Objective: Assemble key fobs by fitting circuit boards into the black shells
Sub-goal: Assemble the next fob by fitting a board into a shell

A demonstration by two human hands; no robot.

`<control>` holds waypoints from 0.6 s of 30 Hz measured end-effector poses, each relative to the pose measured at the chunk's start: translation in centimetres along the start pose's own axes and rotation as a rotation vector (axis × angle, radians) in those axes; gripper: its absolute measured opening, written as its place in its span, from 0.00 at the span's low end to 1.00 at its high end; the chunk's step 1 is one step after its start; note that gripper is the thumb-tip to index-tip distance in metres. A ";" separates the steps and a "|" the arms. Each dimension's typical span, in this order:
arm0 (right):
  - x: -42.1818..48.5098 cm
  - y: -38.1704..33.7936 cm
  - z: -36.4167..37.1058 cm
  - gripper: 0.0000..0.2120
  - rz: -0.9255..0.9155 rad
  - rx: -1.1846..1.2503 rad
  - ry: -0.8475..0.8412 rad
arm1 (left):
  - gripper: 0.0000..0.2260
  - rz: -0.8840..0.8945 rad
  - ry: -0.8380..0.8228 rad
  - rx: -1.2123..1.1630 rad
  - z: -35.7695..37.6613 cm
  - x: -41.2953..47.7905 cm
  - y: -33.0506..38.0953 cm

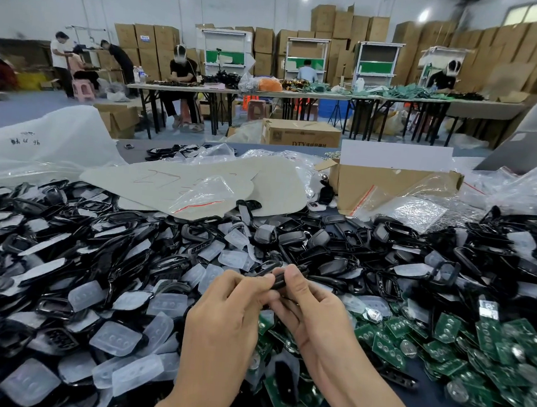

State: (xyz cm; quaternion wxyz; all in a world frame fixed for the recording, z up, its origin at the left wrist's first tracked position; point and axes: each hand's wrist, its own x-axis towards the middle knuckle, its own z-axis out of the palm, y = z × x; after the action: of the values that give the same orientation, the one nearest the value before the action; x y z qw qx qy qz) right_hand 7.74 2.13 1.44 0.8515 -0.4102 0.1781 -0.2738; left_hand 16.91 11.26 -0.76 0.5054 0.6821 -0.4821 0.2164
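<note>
At centre frame my left hand (228,310) and right hand (312,314) meet, fingertips of both pinching one black shell (278,281). It is held just above the heap, its long axis running roughly left to right across the frame. My fingers hide most of it, so I cannot tell which end points where.

Green circuit boards (475,351) spread at lower right and translucent button pads (115,339) at lower left. Behind them lies a pile of loose shells (63,234), then a cardboard box (392,185) at upper right. Farthest off, people sit at long tables (302,94) before stacked cartons (437,39).
</note>
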 end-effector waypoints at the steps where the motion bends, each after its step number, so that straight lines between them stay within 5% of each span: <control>1: 0.0 0.0 0.0 0.19 0.001 -0.002 0.004 | 0.08 -0.003 0.000 0.018 0.1 0.0 -0.1; 10: 0.2 0.2 0.0 0.18 -0.030 0.000 0.021 | 0.07 -0.056 -0.039 0.032 0.2 -0.1 0.2; 18: -0.2 -1.2 -0.5 0.16 -0.211 -0.251 -0.040 | 0.18 -0.932 -0.104 -0.926 -0.5 1.8 0.9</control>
State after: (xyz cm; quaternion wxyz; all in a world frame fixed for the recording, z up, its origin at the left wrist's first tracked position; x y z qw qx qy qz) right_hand 6.93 1.30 2.11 0.7634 -0.5351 0.1500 -0.3294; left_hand 16.96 10.92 1.27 0.7634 0.5411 -0.2033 -0.2883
